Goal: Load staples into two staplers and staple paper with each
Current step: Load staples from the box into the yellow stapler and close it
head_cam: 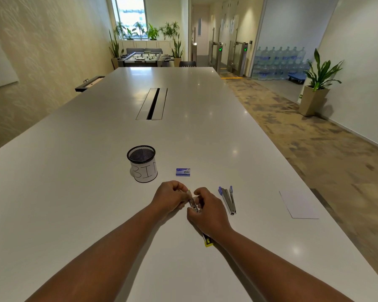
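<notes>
Long white glossy counter (205, 131), reaching far down the room, with a dark slotted hatch (152, 103) set into its middle. Resting on it near the front: a black mesh cup (142, 163) wrapped in white paper marked "BIN", upright; just to its right a small blue staple box (183, 172), lying flat; further right a blue-and-metal stapler (228, 199), hinged open; well apart, by the right edge, a white sheet of paper (298, 204), lying flat.
</notes>
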{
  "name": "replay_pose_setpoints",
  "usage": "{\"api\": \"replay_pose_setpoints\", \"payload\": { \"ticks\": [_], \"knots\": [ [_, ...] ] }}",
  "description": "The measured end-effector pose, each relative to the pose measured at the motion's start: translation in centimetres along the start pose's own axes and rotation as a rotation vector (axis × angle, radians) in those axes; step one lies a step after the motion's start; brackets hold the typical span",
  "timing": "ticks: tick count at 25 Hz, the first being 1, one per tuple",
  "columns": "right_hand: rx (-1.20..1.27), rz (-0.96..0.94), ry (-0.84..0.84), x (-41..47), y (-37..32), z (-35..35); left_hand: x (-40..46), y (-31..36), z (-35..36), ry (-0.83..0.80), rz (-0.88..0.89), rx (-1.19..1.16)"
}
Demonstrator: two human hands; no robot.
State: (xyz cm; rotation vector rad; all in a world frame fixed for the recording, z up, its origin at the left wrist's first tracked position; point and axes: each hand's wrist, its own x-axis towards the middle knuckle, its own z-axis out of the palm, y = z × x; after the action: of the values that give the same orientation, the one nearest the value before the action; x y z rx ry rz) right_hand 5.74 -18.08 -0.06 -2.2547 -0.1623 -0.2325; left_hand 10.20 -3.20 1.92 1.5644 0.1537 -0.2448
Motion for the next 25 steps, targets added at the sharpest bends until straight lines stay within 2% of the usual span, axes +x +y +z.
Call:
{"api": "replay_pose_setpoints", "payload": {
  "ticks": [4, 8, 12, 14, 17, 21, 23, 25],
  "knots": [
    [0.012, 0.012, -0.018, 0.3, 0.0, -0.2, 0.0, 0.0, 0.2, 0.024, 0.015, 0.022],
    [0.13, 0.071, 0.002, 0.4, 0.1, -0.3, 0.3, -1.2, 0.0, 0.096, 0.153, 0.207],
    [0.287, 0.079, 0.073, 0.2, 0.2, -0.5, 0.6, -1.7, -0.4, 0.108, 0.187, 0.38],
    [0.331, 0.059, 0.08, 0.2, 0.2, -0.6, 0.4, -1.6, -0.3, 0.063, 0.191, 0.336],
    [0.373, 0.047, 0.02, 0.2, 0.3, -0.7, 0.1, -1.5, 0.0, 0.031, 0.15, 0.116],
    [0.377, 0.046, -0.027, 0.1, 0.3, -0.7, -0.2, -1.3, 0.2, 0.116, 0.138, -0.141],
    [0.38, 0.055, -0.07, 0.1, 0.2, -0.9, -0.1, -1.4, 0.1, 0.167, 0.157, -0.201],
    [0.492, 0.078, -0.103, 0.0, 0.2, -1.2, -0.1, -1.5, -0.1, 0.218, 0.172, -0.229]
  ]
}}
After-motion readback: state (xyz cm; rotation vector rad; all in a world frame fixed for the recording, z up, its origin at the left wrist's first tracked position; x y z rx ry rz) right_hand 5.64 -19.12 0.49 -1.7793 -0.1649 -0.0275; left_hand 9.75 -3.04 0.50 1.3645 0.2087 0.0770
